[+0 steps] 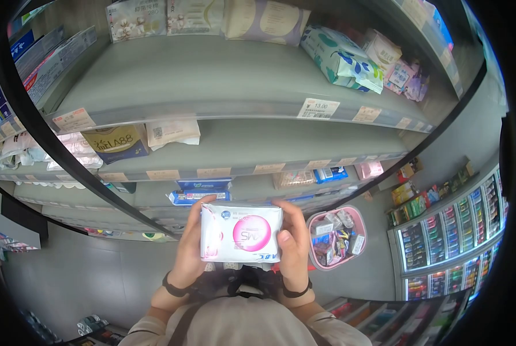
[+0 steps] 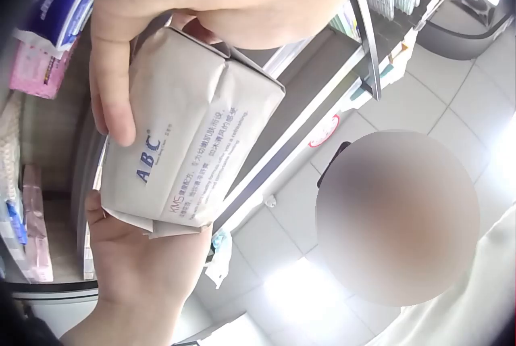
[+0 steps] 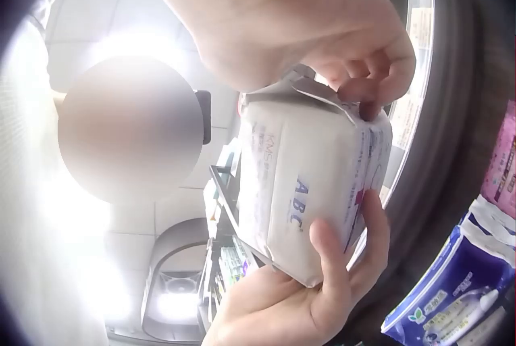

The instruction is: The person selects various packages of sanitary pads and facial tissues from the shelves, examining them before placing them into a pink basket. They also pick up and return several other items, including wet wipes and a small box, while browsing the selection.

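Observation:
A white pack of sanitary pads (image 1: 220, 230) with a pink circle and blue ABC lettering is held in front of the body, its printed face up in the head view. My left hand (image 1: 190, 248) grips its left end, and my right hand (image 1: 294, 245) grips the right end with the thumb along the edge. The left wrist view shows the pack's side (image 2: 185, 120) with small print, between both hands. Folded end flaps of the pack (image 3: 310, 92) show beside the right hand's fingers in the right wrist view.
Ahead stand grey shelves (image 1: 212, 75) with price tags and several packs, among them a green-and-white pack (image 1: 341, 57) and a brown-gold box (image 1: 116, 143). A pink basket (image 1: 362, 222) of small packages stands on the floor at the right, near a stocked display rack (image 1: 454, 230).

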Demonstrator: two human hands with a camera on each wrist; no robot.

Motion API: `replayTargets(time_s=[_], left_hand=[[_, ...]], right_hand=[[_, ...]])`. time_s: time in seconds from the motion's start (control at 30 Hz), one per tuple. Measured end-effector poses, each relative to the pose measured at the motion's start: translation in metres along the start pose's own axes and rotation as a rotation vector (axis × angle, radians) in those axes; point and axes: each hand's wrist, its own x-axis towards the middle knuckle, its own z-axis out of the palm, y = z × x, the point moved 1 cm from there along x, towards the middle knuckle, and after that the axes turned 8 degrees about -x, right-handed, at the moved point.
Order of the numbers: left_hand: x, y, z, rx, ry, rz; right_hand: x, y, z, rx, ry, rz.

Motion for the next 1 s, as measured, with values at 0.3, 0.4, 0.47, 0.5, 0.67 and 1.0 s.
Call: replayTargets(time_s=[0.3, 0.4, 0.47, 0.5, 0.67, 1.0], left_hand=[[0.002, 0.003, 0.013, 0.024, -0.084, 0.060], [0.004, 0.007, 0.004, -0.037, -0.113, -0.020], [0.003, 0.006, 0.002, -0.035, -0.136, -0.046], [0.001, 0.004, 0.000, -0.062, -0.124, -0.060], [-0.001, 0.007, 0.002, 0.049, -0.031, -0.115], [-0.001, 0.012, 0.011, 0.288, -0.241, -0.212]], right_hand=[[0.004, -0.002, -0.007, -0.196, -0.141, -0.197], [0.004, 0.002, -0.009, -0.074, -0.117, -0.163], [0.006, -0.002, -0.009, -0.068, -0.091, -0.196], [0.008, -0.006, -0.009, -0.069, -0.093, -0.196], [-0.002, 0.000, -0.018, -0.129, -0.129, -0.215], [0.009, 0.013, -0.033, 0.078, -0.247, 0.084]])
